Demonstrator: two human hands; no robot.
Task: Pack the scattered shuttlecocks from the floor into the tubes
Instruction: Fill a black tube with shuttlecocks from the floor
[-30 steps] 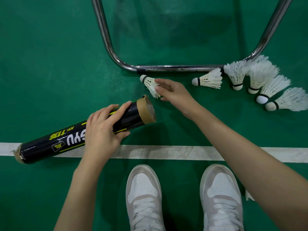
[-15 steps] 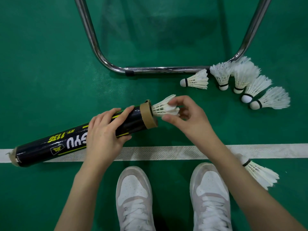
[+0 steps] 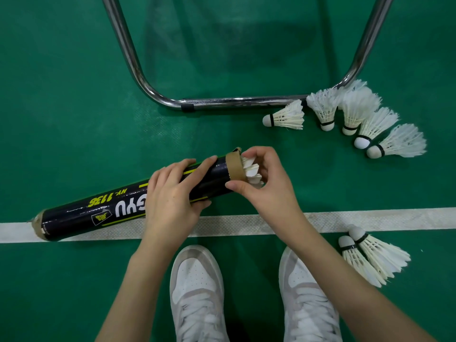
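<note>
Tube (image 3: 118, 213): glossy black with yellow stripes and numerals, white lettering and a small yellow badge, both ends banded in tan tape (image 3: 235, 169). Shuttlecocks: cream-white feathers, white rounded caps ringed by a thin black band, as on the row of five (image 3: 350, 114), the pair (image 3: 370, 257) and the feathers at the tube mouth (image 3: 251, 171). Floor (image 3: 61, 107): deep green with a fine woven texture, crossed by a textured white line (image 3: 370, 218); frame (image 3: 138, 70) polished chrome with one black band; shoes (image 3: 197, 287) white with pale grey panels and white laces.
</note>
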